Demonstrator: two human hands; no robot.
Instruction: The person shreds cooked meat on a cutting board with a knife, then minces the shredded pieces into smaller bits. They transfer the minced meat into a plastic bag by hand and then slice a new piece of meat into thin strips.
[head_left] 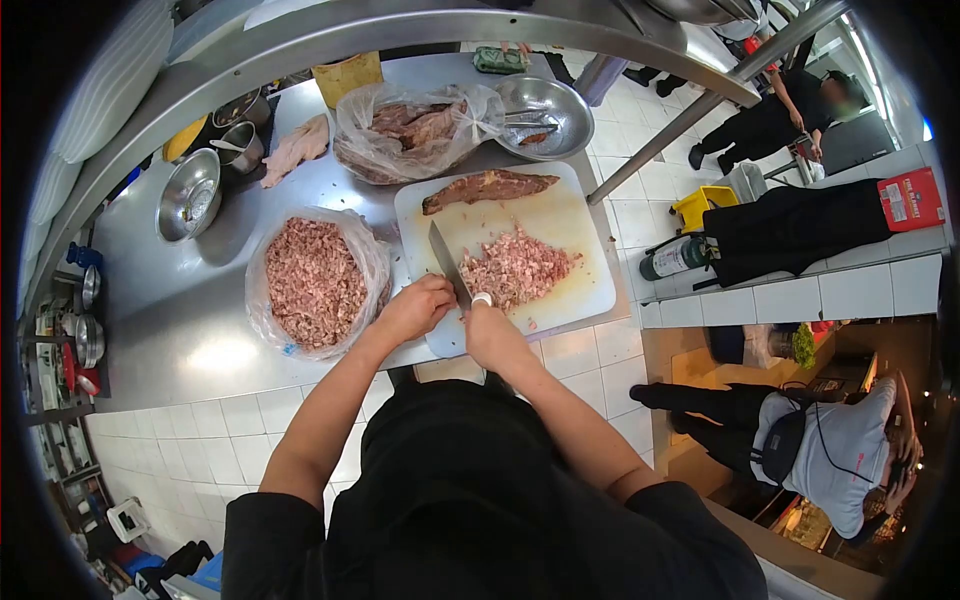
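My right hand (pixel 497 337) is wrapped round the white handle of a kitchen knife (pixel 449 262). The blade points away from me, along the left edge of a pile of chopped meat (pixel 517 268) on the white cutting board (pixel 590 222). Just left of the blade, my left hand (pixel 419 306) is closed with its fingers curled at the board's edge; whatever is under the fingertips is hidden. A long, dark piece of meat (pixel 490 189) lies across the board's far end. To the left stands a clear plastic bag (pixel 262 318) heaped with chopped meat.
Behind the board are a bag of large meat pieces (pixel 420 130) and a metal bowl (pixel 572 125) with tongs. Another metal bowl (pixel 187 200) stands left on the steel table (pixel 200 310). A shelf rail (pixel 440 28) crosses overhead. Other people are to the right.
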